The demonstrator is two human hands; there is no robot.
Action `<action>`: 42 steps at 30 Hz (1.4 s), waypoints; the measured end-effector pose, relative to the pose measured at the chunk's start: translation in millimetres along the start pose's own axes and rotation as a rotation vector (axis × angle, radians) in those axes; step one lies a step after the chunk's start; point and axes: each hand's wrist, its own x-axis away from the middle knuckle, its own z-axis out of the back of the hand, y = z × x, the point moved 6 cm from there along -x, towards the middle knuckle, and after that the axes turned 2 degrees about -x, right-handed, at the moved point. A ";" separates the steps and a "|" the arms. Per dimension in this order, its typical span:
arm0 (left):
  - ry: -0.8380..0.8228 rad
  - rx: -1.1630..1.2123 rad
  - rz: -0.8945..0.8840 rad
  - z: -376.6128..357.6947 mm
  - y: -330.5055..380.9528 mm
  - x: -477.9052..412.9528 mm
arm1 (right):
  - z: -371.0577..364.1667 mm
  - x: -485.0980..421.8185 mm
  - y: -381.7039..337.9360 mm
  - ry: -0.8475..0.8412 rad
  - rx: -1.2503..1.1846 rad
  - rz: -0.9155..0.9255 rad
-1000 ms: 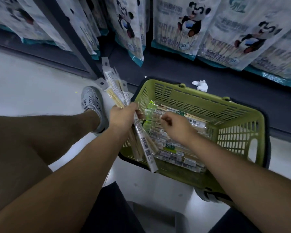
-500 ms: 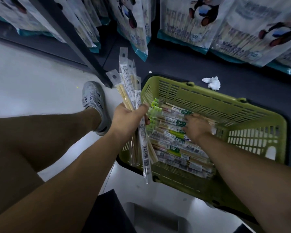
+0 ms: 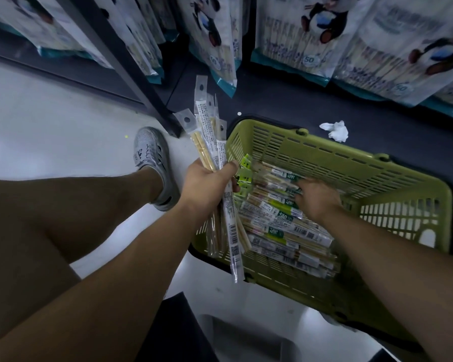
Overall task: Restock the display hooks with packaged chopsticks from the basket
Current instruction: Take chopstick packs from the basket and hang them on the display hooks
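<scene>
Nearest on my feed, two bare forearms reach forward, with a bent left leg along the left side. The left hand [image 3: 207, 184] is closed in a fist around a bundle of packaged chopsticks [image 3: 207, 126]. It holds them roughly upright just beside the near-left corner of the basket. Their clear hang tabs with punched holes fan out above the hand, and their lower ends hang down past the basket's side wall.

The right hand [image 3: 318, 198] is inside the green basket [image 3: 338, 155], palm down, with its fingertips on the loose packets [image 3: 277, 226] lying there. The fingers are blurred, so I cannot tell whether they pinch a packet or only touch the pile. Those packets lie stacked in a slanting layer across the basket floor, clear sleeves with green labels and barcodes, their green-tabbed ends towards the left wall. The basket sits tilted, partly over the dark base shelf [image 3: 285, 100] and partly over the pale floor [image 3: 50, 121].

Left of the basket, a grey lace-up shoe [image 3: 151, 155] is planted on the floor, near the foot of a dark shelf upright [image 3: 131, 64]. Beyond the basket's far rim, a crumpled white tissue [image 3: 336, 130] lies on the base shelf. Farthest off, large white bags printed with pandas [image 3: 293, 40] hang in rows above that shelf, their teal bottom edges close above it.
</scene>
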 end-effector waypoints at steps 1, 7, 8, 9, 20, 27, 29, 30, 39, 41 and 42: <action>0.002 -0.004 0.001 0.5 -0.2 0.2 | 2.1 0.9 2.3 -0.008 -0.013 -0.010; 0.001 -0.041 0.024 2.5 -2.8 -1.4 | 13.9 9.1 10.4 -0.061 -0.131 -0.021; 0.006 -0.048 0.024 2.9 -3.1 -1.4 | 15.4 11.3 11.4 -0.055 -0.138 -0.028; 0.012 -0.048 0.025 3.6 -3.3 -0.9 | 15.7 13.1 12.2 -0.049 -0.143 -0.037; -0.004 -0.025 0.017 7.1 -8.1 -1.5 | -16.1 4.4 -4.3 -0.081 -0.151 -0.085; -0.009 -0.057 0.011 4.1 -4.6 -2.9 | -13.5 2.8 -0.7 -0.044 -0.082 -0.084; -0.007 -0.064 0.013 2.9 -4.1 -2.7 | -5.4 5.5 -0.3 -0.012 -0.146 -0.077; -0.003 -0.068 0.012 2.6 -4.0 -2.9 | 0.9 8.7 0.1 0.014 -0.183 -0.078; -0.078 0.053 0.168 -11.4 -5.7 7.3 | 75.1 59.9 -50.0 0.156 -0.797 0.039; -0.135 0.118 0.147 -20.6 -0.6 12.5 | 93.5 70.3 -81.2 0.176 -0.894 0.128; -0.139 0.161 0.121 -23.4 3.1 14.5 | 100.1 75.7 -97.1 0.183 -0.906 0.187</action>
